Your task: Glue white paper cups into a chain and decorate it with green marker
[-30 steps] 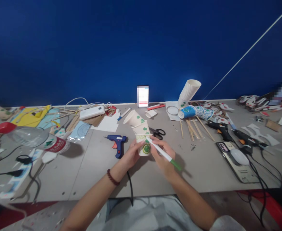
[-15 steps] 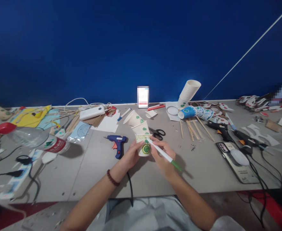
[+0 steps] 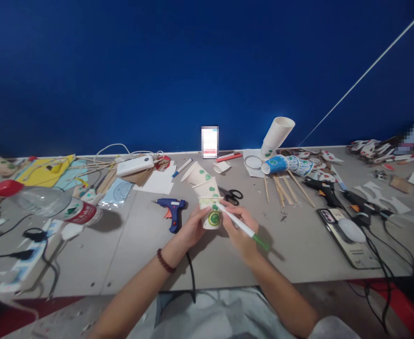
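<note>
My left hand [image 3: 193,227] is closed round the left side of a white paper cup [image 3: 207,221], the nearest in a bent row of joined cups. Green rings and a scalloped pattern mark this cup. Behind it, two more white cups [image 3: 194,175] with green spots lean away to the left. My right hand [image 3: 241,231] grips a white marker [image 3: 240,223] with a green end, its tip at the cup's side near the rim. Left of my hands lies a blue glue gun [image 3: 172,209]; black-handled scissors [image 3: 233,196] rest just behind my right hand.
A tall stack of paper cups [image 3: 279,134] leans at the back right, by a blue patterned cup row [image 3: 280,165] and wooden sticks [image 3: 280,190]. A phone [image 3: 351,249] and corded glue guns [image 3: 360,203] lie right. A bottle [image 3: 61,202] and power strip [image 3: 33,259] occupy the left.
The marker and my right hand have shifted very slightly against the cup. The cup row and my left hand stay almost in place.
</note>
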`<state>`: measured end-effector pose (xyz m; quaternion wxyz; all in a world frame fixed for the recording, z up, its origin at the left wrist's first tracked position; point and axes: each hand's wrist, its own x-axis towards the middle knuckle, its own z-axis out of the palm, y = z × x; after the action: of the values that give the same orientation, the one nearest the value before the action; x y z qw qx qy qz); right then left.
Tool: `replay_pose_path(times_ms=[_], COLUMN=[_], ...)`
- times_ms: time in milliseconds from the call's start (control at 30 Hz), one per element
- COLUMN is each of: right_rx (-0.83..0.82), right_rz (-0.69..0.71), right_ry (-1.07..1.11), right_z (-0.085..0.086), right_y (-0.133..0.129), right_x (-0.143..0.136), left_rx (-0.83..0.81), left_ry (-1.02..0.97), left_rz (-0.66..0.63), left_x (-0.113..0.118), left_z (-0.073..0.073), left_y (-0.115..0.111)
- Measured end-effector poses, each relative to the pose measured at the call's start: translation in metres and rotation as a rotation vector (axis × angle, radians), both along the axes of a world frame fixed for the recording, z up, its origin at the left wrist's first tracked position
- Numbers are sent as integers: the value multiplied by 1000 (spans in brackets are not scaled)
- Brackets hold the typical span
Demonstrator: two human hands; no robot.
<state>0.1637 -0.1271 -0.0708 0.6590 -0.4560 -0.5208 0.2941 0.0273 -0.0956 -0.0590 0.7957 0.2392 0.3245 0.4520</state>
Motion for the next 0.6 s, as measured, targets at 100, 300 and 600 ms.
replay_pose_path(times_ms=[100, 300, 600], right_rx=[-4, -10, -2], right_rz=[8, 10, 22], right_ry=[17, 10, 55], right_z=[-1, 2, 1], right_y=[1, 0, 1], right_x=[0, 1, 0], left_rx=[19, 23, 19], left_ry=[-4, 6, -22], left_rz=[5, 2, -4], left_x=[0, 0, 0], left_z=[0, 2, -2], left_y=[1, 1, 1])
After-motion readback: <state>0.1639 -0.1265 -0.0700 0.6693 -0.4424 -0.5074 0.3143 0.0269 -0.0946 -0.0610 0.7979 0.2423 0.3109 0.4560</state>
